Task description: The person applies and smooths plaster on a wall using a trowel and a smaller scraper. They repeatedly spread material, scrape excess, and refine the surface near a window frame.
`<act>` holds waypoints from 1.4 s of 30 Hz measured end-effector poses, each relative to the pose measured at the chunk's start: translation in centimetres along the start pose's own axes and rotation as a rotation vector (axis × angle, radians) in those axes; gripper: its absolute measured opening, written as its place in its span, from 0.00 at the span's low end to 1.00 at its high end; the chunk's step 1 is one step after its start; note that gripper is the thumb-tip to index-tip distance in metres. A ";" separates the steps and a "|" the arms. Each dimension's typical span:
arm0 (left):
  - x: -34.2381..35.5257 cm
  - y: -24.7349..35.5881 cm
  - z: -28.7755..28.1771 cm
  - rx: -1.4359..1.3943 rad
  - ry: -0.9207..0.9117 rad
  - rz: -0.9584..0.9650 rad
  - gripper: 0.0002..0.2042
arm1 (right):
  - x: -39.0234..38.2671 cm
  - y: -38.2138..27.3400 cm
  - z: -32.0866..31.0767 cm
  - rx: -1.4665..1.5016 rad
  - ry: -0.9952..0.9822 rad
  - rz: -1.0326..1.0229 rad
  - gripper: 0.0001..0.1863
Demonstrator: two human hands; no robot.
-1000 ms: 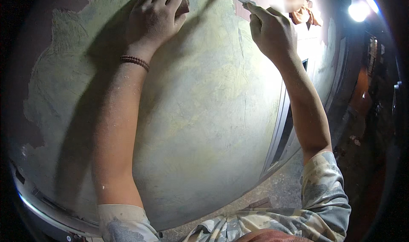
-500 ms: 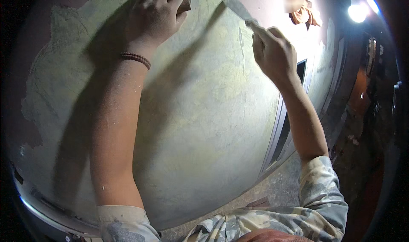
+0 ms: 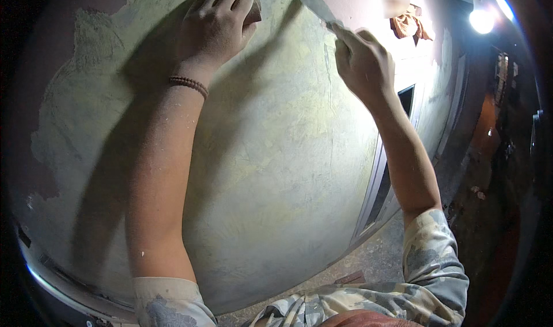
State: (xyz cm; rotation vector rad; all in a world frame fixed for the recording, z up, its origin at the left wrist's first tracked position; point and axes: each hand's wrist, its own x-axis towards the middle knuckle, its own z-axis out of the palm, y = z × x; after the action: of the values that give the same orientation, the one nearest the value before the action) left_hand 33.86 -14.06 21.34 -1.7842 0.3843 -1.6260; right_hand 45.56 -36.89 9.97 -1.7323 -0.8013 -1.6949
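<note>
High on a plastered wall (image 3: 276, 171), my left hand (image 3: 216, 25) is closed round a brown sanding block (image 3: 253, 11) and held against the surface. Only one end of the block shows past my fingers. A bead bracelet (image 3: 190, 84) circles that wrist, and pale dust coats the hand. To the right, my right hand (image 3: 368, 62) grips the handle of a putty knife (image 3: 315, 6). Its metal blade points up and left, close to the wall. Whether the blade touches the plaster I cannot tell.
A bright bulb (image 3: 481, 21) glares at the upper right, near a bunched orange-brown cloth (image 3: 408, 25) on the wall. A pale door or window frame (image 3: 371, 183) stands right of the plaster. Mauve paint (image 3: 29, 114) borders the patch at the left.
My right hand and the putty knife have moved slightly left and up along the wall. My left hand stays at about the same spot with the block, while the view has shifted a little.
</note>
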 end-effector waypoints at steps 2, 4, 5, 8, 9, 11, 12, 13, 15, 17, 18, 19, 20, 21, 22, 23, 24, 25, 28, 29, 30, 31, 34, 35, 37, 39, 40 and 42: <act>0.1 0.0 0.2 -0.055 0.068 0.026 0.22 | 0.7 -0.2 0.1 -0.105 0.030 -0.021 0.16; 0.0 0.1 0.4 -0.043 0.050 -0.004 0.22 | 0.8 -0.3 0.0 -0.095 -0.041 0.017 0.17; -0.1 0.1 0.4 -0.039 0.029 -0.018 0.22 | 0.6 -0.5 -0.1 -0.066 -0.014 0.004 0.17; -0.2 0.0 0.6 -0.020 0.003 0.010 0.23 | -0.3 -0.8 -0.2 -0.060 -0.089 0.035 0.17; -0.2 -0.1 0.6 -0.019 0.004 0.023 0.24 | -0.3 -0.9 -0.2 -0.069 -0.141 0.063 0.16; -0.1 -0.2 0.5 -0.029 0.011 0.023 0.23 | 0.3 -0.9 0.0 -0.055 -0.074 0.057 0.16; -0.1 -0.3 0.6 -0.028 0.023 0.024 0.22 | 0.9 -0.9 0.1 -0.076 -0.020 0.021 0.17; 0.1 -0.3 0.7 -0.029 0.035 0.025 0.22 | 1.3 -0.9 0.1 -0.086 0.025 -0.018 0.17; 0.0 -0.2 0.7 -0.017 0.059 -0.001 0.21 | 1.2 -1.3 -0.7 -0.094 -0.012 0.013 0.17; -0.2 -0.2 0.9 -0.051 0.025 -0.038 0.21 | 0.4 -1.3 -1.1 -0.099 -0.087 0.062 0.17; -0.2 -0.2 1.1 -0.017 -0.008 -0.008 0.23 | -0.1 -1.5 -1.3 -0.108 -0.137 0.078 0.17; -0.3 -0.3 1.1 -0.023 -0.010 -0.010 0.23 | -0.2 -1.7 -1.4 -0.076 -0.135 0.063 0.17; -0.3 -0.3 1.2 -0.029 -0.019 -0.009 0.24 | 0.0 -1.8 -1.4 -0.056 -0.093 0.029 0.17; -0.4 -0.4 1.3 -0.034 -0.027 -0.004 0.24 | 0.4 -2.0 -1.3 -0.062 -0.150 0.088 0.18; -0.2 -0.5 1.5 0.028 0.069 0.065 0.23 | 1.1 -2.1 -1.2 -0.062 -0.092 0.060 0.18; -0.4 -0.7 1.6 0.044 0.067 0.068 0.22 | 1.9 -2.2 -1.0 -0.080 -0.126 0.093 0.18; -0.5 -0.8 1.7 0.053 0.059 0.076 0.21 | 2.6 -2.3 -0.7 -0.068 -0.025 0.027 0.19; -0.7 -0.9 1.9 0.069 0.059 0.082 0.20 | 3.2 -2.3 -0.5 -0.059 0.027 0.006 0.19; -1.2 -1.1 2.5 0.065 0.079 0.073 0.20 | 2.9 -2.6 -0.3 -0.099 -0.048 0.045 0.19; -1.3 -1.0 2.8 0.086 0.069 0.064 0.20 | 2.1 -2.8 -0.4 -0.078 -0.086 0.047 0.19; -1.4 -1.1 3.1 0.076 0.052 0.043 0.22 | 0.8 -3.0 -0.5 -0.067 -0.134 0.061 0.19; -1.4 -1.1 3.2 0.069 0.065 0.034 0.22 | -0.8 -3.2 -0.7 -0.087 -0.230 0.089 0.18; -1.6 -1.2 3.6 0.063 0.051 0.037 0.23 | -7.3 -3.7 -1.4 0.008 -0.210 0.008 0.19; -1.6 -1.2 3.7 0.031 0.061 0.035 0.26 | -9.7 -3.8 -1.6 0.016 -0.167 -0.009 0.20; -1.4 -1.3 3.9 -0.013 0.064 0.008 0.31 | -14.6 -4.1 -2.1 0.044 -0.191 -0.010 0.22; -1.3 -1.4 4.1 0.020 0.042 -0.003 0.34 | -19.7 -4.7 -2.8 0.125 -0.295 0.075 0.25; -1.3 -1.4 4.4 0.016 0.046 -0.012 0.34 | -22.2 -5.1 -3.3 0.149 -0.302 0.106 0.27; -1.6 -1.7 5.1 -0.001 0.083 0.008 0.32 | -27.1 -6.1 -4.6 0.263 -0.384 0.283 0.25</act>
State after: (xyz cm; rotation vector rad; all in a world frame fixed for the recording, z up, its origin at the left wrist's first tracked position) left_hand 38.08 -10.40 21.32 -1.7181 0.4299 -1.6984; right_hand 37.58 -36.98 -16.99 -1.9019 -0.8514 -1.0371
